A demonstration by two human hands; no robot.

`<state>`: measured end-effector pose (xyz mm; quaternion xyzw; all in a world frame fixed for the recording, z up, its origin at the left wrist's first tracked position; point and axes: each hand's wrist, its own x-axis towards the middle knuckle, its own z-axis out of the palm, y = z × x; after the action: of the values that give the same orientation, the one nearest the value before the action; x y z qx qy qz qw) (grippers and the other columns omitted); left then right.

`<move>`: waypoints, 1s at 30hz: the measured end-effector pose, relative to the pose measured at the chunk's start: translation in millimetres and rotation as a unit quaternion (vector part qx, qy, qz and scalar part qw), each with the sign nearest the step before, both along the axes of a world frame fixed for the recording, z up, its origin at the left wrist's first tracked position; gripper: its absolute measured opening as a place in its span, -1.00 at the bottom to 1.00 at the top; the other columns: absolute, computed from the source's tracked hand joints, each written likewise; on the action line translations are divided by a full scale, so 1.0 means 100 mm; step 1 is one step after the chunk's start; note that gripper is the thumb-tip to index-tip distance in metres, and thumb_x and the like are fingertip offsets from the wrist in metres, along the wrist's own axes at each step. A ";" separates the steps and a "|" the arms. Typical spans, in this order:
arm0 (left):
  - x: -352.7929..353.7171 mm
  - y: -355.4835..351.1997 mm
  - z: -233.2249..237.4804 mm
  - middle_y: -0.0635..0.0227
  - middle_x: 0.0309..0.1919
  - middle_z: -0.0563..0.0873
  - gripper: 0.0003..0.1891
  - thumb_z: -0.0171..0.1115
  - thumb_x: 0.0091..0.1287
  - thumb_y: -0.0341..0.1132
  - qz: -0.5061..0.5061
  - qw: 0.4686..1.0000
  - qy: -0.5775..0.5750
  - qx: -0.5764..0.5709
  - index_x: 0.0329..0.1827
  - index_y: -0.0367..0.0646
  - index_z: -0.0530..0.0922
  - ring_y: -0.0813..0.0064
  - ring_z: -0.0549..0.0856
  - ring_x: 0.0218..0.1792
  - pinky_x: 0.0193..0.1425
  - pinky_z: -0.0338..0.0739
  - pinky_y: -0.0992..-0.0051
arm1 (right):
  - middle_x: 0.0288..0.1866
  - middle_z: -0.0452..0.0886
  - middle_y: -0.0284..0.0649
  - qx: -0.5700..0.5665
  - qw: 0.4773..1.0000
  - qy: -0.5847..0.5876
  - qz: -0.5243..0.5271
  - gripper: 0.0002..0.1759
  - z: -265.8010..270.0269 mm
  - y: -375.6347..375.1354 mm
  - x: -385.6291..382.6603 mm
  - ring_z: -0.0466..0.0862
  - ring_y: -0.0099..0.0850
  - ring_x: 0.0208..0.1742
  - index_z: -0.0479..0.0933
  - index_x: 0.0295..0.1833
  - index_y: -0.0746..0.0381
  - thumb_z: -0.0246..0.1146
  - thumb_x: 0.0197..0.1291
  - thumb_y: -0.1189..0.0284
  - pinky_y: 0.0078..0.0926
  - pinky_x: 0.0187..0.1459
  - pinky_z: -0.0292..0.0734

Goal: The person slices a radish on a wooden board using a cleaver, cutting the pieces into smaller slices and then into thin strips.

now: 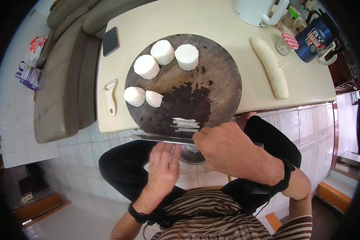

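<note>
My right hand is closed round the handle of a knife, whose blade points left over the near edge of the round dark cutting board. Just below the blade is my left hand, its fingertips at the blade's near side; what lies under them is hidden. Thin white strips lie on the board beyond the blade. Farther back stand three thick peeled white pieces, one of them at the top middle. Two smaller white pieces sit at the board's left edge.
A peeler and a black phone lie left of the board. On the right are a long whitish root, a jar with a checked lid, a blue container and a white kettle. A grey sofa stands beyond the table's left side.
</note>
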<state>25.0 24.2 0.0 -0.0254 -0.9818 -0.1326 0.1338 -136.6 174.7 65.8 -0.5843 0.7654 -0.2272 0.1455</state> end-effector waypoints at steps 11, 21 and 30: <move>0.02 -0.02 0.01 -0.04 0.14 0.55 -0.46 0.29 0.01 -0.67 -0.001 1.000 -0.007 0.004 0.16 -0.38 0.56 -0.06 0.55 0.14 0.19 0.49 0.11 | -0.45 0.62 -0.05 0.017 1.000 -0.004 0.005 -0.87 -0.01 -0.03 0.00 0.68 -0.09 -0.42 0.50 -0.36 0.37 0.22 -0.08 0.55 -0.22 -0.38 0.56; 0.06 -0.03 -0.02 -0.01 0.07 0.54 -0.52 0.31 0.00 -0.66 0.000 1.000 -0.020 0.014 0.09 -0.39 0.56 -0.06 0.57 0.05 0.10 0.51 0.14 | -0.45 0.62 -0.04 -0.026 0.999 0.014 0.013 -0.87 -0.05 -0.15 0.14 0.69 -0.10 -0.43 0.51 -0.36 0.36 0.24 -0.07 0.54 -0.22 -0.40 0.56; -0.09 0.02 0.11 0.00 0.11 0.54 -0.49 0.29 0.04 -0.67 0.016 1.000 0.004 0.016 0.15 -0.37 0.54 -0.01 0.56 0.07 0.14 0.46 0.14 | -0.47 0.65 0.01 -0.045 0.996 -0.011 -0.071 -0.86 -0.08 -0.08 -0.05 0.71 -0.07 -0.40 0.59 -0.39 0.35 0.29 -0.05 0.49 -0.21 -0.33 0.59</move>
<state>15.6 26.3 11.3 -0.0079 -0.9792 -0.1464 0.1405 -141.1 166.5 58.1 -0.5316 0.7926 -0.2776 0.1106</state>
